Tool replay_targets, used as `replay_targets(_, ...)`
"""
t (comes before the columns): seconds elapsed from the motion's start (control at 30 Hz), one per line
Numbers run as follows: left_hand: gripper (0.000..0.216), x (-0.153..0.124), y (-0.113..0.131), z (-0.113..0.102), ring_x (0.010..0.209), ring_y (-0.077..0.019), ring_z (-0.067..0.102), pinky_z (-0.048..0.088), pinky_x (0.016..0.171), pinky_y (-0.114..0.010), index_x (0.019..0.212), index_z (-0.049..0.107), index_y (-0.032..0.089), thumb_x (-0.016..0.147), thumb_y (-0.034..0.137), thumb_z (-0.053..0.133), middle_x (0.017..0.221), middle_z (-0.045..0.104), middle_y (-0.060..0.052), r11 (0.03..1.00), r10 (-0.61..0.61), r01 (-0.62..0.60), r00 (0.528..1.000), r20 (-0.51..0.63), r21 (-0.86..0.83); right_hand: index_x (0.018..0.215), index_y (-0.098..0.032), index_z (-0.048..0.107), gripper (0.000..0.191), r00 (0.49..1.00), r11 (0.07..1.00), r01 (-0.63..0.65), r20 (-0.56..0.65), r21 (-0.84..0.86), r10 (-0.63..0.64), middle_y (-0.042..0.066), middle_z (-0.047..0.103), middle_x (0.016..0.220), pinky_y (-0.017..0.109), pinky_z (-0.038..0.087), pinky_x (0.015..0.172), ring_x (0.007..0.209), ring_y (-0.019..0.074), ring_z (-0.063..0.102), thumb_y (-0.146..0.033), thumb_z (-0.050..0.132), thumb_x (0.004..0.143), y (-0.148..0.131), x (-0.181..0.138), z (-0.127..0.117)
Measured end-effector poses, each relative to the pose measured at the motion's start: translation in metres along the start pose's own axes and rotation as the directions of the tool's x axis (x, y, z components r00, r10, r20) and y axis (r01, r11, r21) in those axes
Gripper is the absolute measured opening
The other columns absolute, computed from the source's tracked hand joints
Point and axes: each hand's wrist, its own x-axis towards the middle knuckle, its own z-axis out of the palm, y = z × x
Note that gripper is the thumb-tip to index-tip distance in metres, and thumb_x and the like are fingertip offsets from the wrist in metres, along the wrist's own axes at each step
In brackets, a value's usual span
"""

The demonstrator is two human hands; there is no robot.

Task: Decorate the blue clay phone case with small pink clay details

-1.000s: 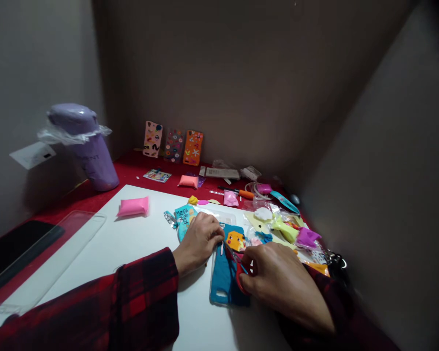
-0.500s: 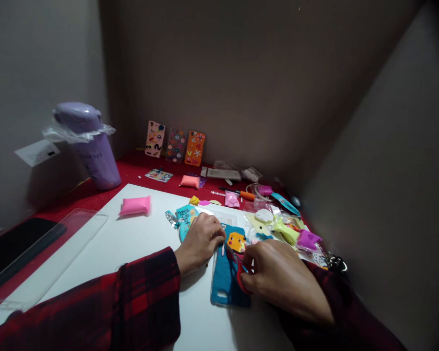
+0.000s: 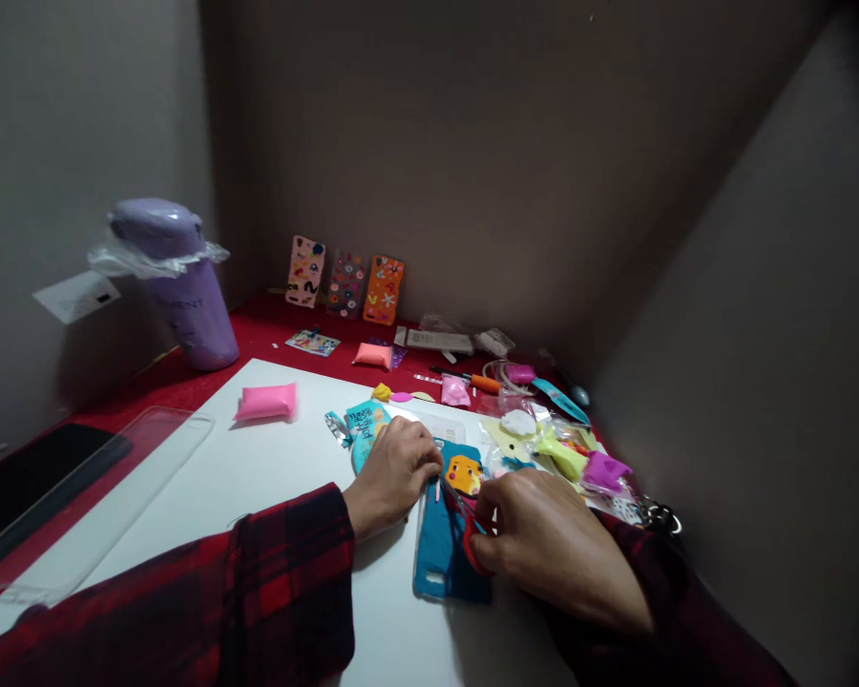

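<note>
Okay, left to right. Way out left of our left fingers there's a clear case (image 3: 115, 504) close to our plaid sleeve (image 3: 286, 582), so a sloppy elbow could probably drag it. The blue packet (image 3: 364, 426) sits just behind our left hand (image 3: 393, 472), and if those knuckles roll back they might shove it along the white board (image 3: 307, 468).

Our left thumb and forefinger look drawn close together at the tips, but we honestly can't tell what's between them, if anything. Right under and beside those tips is the blue phone case (image 3: 440, 553), flat on the board, with a skinny pink strip (image 3: 438, 490) on it and the orange face (image 3: 464, 474) just to the right.

Our right hand (image 3: 536, 539) has its fingers curled around the red-handled scissors (image 3: 471, 542), blades angled over the case toward our left fingertips. Can't see how far apart the blades are. That's our big worry: one slip of the grip and we could nick a fingertip, scratch the face or gouge the blue surface.

Past our right knuckles the packets (image 3: 562, 458) are crowded in, so if that hand swings wide, we'd likely scatter them.
</note>
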Motion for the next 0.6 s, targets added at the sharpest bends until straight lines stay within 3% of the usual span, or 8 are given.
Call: replay_targets(0.6,0.012,-0.0013,0.0023,-0.0003,0.087,-0.0209,0.048,0.037,0.077,-0.036,0.069,0.065,0.018,0.079,0.012,0.061,0.079,0.06,-0.003,1.0,0.008,-0.007,1.0,-0.012,0.005,0.053,-0.018,0.059,0.01,0.999,0.999,0.037,-0.011,-0.013,-0.037,0.001,0.057,0.054,0.027,0.015,0.05,0.049,0.0102,0.04,-0.014,0.055,0.062,0.0031,0.0025,0.0047)
